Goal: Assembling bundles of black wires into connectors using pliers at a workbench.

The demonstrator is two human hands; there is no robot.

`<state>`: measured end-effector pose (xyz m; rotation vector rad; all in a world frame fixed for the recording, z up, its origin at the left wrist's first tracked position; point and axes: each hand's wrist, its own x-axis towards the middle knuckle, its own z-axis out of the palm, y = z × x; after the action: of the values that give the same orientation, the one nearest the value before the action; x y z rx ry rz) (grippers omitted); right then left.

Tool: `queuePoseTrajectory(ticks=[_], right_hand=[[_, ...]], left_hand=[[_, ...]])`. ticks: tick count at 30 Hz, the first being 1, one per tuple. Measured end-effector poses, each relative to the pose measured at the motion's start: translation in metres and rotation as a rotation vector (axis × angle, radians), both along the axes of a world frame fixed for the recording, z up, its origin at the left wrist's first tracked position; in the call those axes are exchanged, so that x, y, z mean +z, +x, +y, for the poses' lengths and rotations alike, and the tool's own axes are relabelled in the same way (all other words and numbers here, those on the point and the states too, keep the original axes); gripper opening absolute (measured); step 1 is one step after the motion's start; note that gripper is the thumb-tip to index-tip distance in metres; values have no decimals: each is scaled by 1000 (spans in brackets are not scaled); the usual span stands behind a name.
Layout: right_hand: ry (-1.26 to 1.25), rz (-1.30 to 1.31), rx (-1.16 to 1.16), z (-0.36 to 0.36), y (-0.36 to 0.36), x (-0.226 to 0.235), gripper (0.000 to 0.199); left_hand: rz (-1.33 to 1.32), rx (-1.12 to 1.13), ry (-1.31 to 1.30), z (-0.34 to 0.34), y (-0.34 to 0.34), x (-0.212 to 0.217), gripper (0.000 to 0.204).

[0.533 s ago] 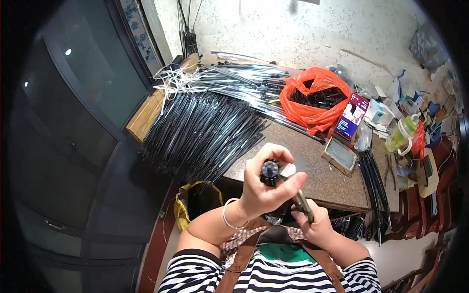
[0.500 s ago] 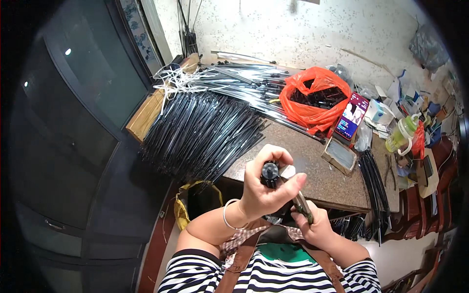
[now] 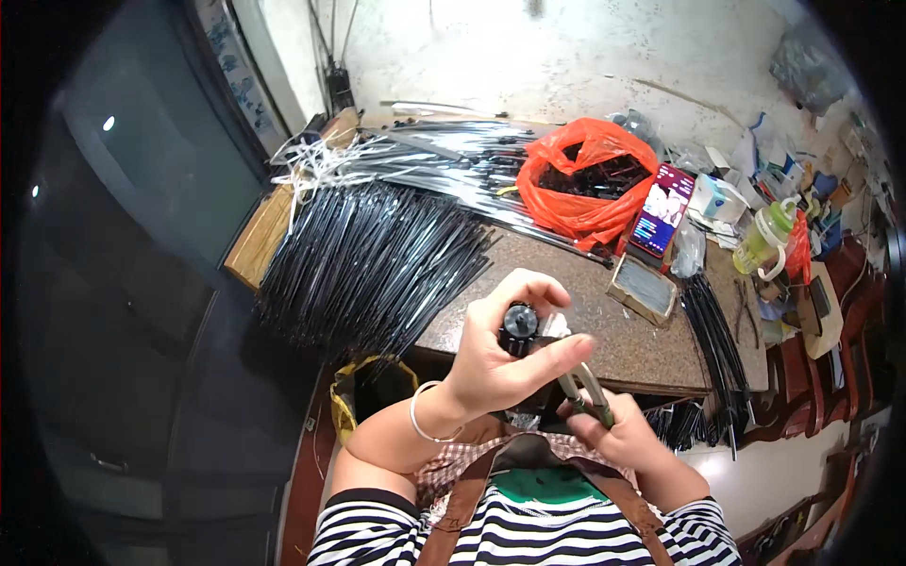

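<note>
My left hand (image 3: 477, 363) is closed around a black round-ended part (image 3: 520, 323), whose capped, ribbed end faces up; the rest is hidden below the fingers. A small white piece (image 3: 557, 326) shows beside it, next to my thumb. My right hand (image 3: 625, 436) grips a pair of pliers (image 3: 591, 389) with greenish handles. The pliers' two arms stand apart and reach up toward the left thumb; their jaws are hidden there. Both hands are in front of the table's near edge.
Thin black rods (image 3: 368, 269) lie piled at the table's left, silver rods (image 3: 444, 156) behind them. A red plastic bag (image 3: 552, 217) holds black parts. Right of it are a lit phone (image 3: 661, 212), a small box (image 3: 642, 291), a green bottle (image 3: 763, 243) and more black rods (image 3: 708, 325).
The pliers' arms now show spread apart; before, they appeared closer together. My left hand keeps hold of the black part. The whole view has shifted slightly.
</note>
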<state>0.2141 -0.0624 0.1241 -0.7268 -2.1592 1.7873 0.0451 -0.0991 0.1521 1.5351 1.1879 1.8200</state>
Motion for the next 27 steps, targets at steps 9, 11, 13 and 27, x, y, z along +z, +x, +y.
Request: queuePoseTrajectory(ticks=[9, 11, 13, 27], right_hand=[[739, -574, -492, 88, 39, -55, 29], [789, -619, -536, 96, 44, -71, 30], [854, -690, -572, 101, 47, -79, 31], [-812, 777, -601, 104, 4, -18, 30]], left_hand=[[-204, -24, -199, 26, -2, -23, 33], [-164, -102, -253, 30, 1, -27, 33], [-123, -223, -290, 36, -2, -34, 37], [-641, -418, 514, 80, 9, -10, 61]])
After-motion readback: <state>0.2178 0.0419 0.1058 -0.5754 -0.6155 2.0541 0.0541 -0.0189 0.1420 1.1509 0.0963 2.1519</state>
